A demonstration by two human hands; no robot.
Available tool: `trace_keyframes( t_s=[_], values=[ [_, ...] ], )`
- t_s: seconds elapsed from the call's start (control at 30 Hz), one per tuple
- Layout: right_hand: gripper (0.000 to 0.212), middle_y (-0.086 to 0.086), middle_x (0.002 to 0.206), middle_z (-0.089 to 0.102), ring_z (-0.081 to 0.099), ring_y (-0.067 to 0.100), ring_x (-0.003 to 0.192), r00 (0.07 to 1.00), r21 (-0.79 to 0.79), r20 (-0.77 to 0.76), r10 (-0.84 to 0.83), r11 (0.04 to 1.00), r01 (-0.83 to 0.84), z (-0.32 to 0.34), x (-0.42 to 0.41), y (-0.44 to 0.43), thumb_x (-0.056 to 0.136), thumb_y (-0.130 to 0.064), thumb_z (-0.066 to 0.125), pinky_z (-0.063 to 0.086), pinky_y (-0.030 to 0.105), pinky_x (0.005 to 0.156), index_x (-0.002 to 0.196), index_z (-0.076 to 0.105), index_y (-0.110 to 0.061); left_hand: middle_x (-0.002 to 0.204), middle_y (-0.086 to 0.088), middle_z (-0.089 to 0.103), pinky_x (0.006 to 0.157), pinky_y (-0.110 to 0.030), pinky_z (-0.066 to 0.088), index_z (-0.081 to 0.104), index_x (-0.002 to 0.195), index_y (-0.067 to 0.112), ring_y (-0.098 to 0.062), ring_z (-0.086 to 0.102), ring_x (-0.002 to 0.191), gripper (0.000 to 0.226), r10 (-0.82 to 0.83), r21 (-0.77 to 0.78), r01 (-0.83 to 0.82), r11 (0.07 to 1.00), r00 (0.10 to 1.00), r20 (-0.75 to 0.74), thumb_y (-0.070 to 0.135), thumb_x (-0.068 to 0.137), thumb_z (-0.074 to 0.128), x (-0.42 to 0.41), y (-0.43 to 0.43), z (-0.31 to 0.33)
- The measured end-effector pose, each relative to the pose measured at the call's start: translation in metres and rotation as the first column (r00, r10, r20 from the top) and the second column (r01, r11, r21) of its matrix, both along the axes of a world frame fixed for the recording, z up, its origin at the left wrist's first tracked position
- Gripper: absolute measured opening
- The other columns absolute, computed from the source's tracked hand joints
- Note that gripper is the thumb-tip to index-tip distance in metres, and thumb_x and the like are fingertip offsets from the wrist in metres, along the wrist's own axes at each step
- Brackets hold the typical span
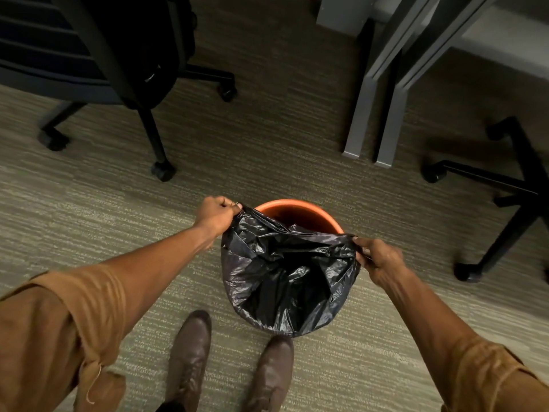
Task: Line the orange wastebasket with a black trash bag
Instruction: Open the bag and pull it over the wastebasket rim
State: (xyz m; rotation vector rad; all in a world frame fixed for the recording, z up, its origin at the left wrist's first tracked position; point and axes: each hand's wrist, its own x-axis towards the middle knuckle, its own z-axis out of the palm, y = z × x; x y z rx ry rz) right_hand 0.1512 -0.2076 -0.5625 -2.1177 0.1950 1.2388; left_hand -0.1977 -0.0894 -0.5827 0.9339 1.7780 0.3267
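An orange wastebasket [309, 214] stands on the carpet just ahead of my feet. A crinkled black trash bag [285, 272] drapes over its near rim and hangs down the front, hiding most of the basket's side. The far rim and part of the inside remain bare orange. My left hand [215, 215] pinches the bag's edge at the basket's left rim. My right hand [377, 260] grips the bag's edge at the right rim. The bag's mouth is stretched between both hands.
A black office chair [98, 55] with wheeled legs stands at the back left. Grey desk legs [359, 120] rise at the back right, beside another chair base [505, 185]. My brown shoes [190, 355] sit just below the basket on striped carpet.
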Motion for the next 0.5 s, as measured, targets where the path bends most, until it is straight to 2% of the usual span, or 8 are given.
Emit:
trace_keyframes(
  t_s=[0.1, 0.17, 0.2, 0.27, 0.37, 0.4, 0.43, 0.5],
  values=[
    [0.013, 0.011, 0.100, 0.081, 0.074, 0.015, 0.072, 0.992, 0.013, 0.041, 0.122, 0.992, -0.123, 0.000, -0.006, 0.002, 0.085, -0.002, 0.085, 0.054, 0.022, 0.048, 0.095, 0.078, -0.003, 0.095, -0.002, 0.079, 0.074, -0.030, 0.058, 0.078, 0.096, 0.015, -0.017, 0.072, 0.089, 0.004, 0.017, 0.004, -0.017, 1.000, 1.000, 0.022, 0.016, 0.099, 0.076, 0.004, 0.001, -0.001],
    [0.008, 0.011, 0.097, 0.081, 0.073, 0.016, 0.070, 0.988, 0.043, 0.048, 0.145, 0.988, -0.147, 0.001, -0.009, 0.004, 0.089, -0.003, 0.082, 0.055, 0.023, 0.049, 0.091, 0.075, -0.007, 0.095, -0.001, 0.078, 0.064, -0.020, 0.053, 0.078, 0.099, 0.015, -0.012, 0.071, 0.086, 0.006, 0.040, -0.010, -0.040, 0.999, 0.997, 0.067, 0.012, 0.101, 0.074, 0.005, 0.001, 0.000],
    [0.008, 0.012, 0.098, 0.081, 0.074, 0.017, 0.071, 0.989, 0.064, 0.040, 0.145, 0.987, -0.147, 0.001, -0.009, 0.005, 0.090, -0.003, 0.081, 0.058, 0.024, 0.053, 0.092, 0.074, -0.007, 0.095, 0.000, 0.079, 0.065, -0.019, 0.054, 0.079, 0.098, 0.015, -0.012, 0.072, 0.086, 0.006, 0.044, -0.015, -0.043, 0.999, 0.995, 0.091, 0.012, 0.100, 0.074, 0.005, 0.001, -0.001],
    [0.007, 0.014, 0.100, 0.081, 0.076, 0.017, 0.071, 0.986, 0.084, 0.020, 0.166, 0.982, -0.167, 0.003, -0.010, 0.008, 0.093, -0.005, 0.079, 0.060, 0.025, 0.056, 0.097, 0.073, -0.005, 0.096, -0.002, 0.082, 0.077, -0.027, 0.061, 0.081, 0.095, 0.015, -0.016, 0.076, 0.088, 0.006, 0.016, -0.009, -0.015, 1.000, 0.992, 0.128, 0.014, 0.098, 0.077, 0.007, 0.002, -0.002],
    [0.015, 0.011, 0.093, 0.078, 0.066, 0.003, 0.046, 0.969, 0.060, 0.038, 0.244, 0.967, -0.246, 0.002, -0.010, 0.010, 0.095, -0.011, 0.078, 0.047, 0.018, 0.039, 0.103, 0.071, -0.001, 0.096, -0.003, 0.085, 0.086, -0.034, 0.061, 0.081, 0.091, 0.014, -0.019, 0.078, 0.090, 0.006, -0.016, 0.005, 0.016, 1.000, 0.990, 0.141, 0.018, 0.096, 0.080, 0.008, 0.003, -0.005],
    [0.019, 0.012, 0.093, 0.078, 0.065, 0.003, 0.046, 0.965, 0.060, 0.046, 0.257, 0.964, -0.260, 0.001, -0.011, 0.013, 0.095, -0.013, 0.079, 0.047, 0.019, 0.039, 0.105, 0.072, 0.000, 0.097, -0.004, 0.084, 0.085, -0.034, 0.060, 0.081, 0.093, 0.012, -0.019, 0.077, 0.091, 0.007, -0.004, -0.002, 0.005, 1.000, 0.988, 0.154, 0.016, 0.097, 0.078, 0.009, 0.005, -0.007],
    [0.022, 0.014, 0.096, 0.079, 0.068, 0.006, 0.052, 0.964, 0.071, 0.047, 0.263, 0.961, -0.265, 0.000, -0.013, 0.016, 0.094, -0.014, 0.080, 0.051, 0.021, 0.043, 0.108, 0.072, 0.001, 0.096, -0.005, 0.083, 0.082, -0.033, 0.058, 0.080, 0.093, 0.009, -0.018, 0.075, 0.089, 0.007, 0.026, -0.010, -0.024, 1.000, 0.985, 0.173, 0.013, 0.098, 0.076, 0.011, 0.006, -0.008],
    [0.022, 0.017, 0.102, 0.079, 0.074, 0.018, 0.076, 0.973, 0.110, 0.039, 0.227, 0.967, -0.230, -0.003, -0.016, 0.023, 0.094, -0.011, 0.081, 0.064, 0.030, 0.068, 0.109, 0.071, 0.001, 0.086, -0.004, 0.077, 0.069, -0.026, 0.055, 0.075, 0.088, 0.009, -0.015, 0.069, 0.078, 0.012, 0.158, -0.025, -0.156, 0.987, 0.964, 0.212, 0.006, 0.099, 0.073, 0.016, 0.011, -0.008]
  ],
)
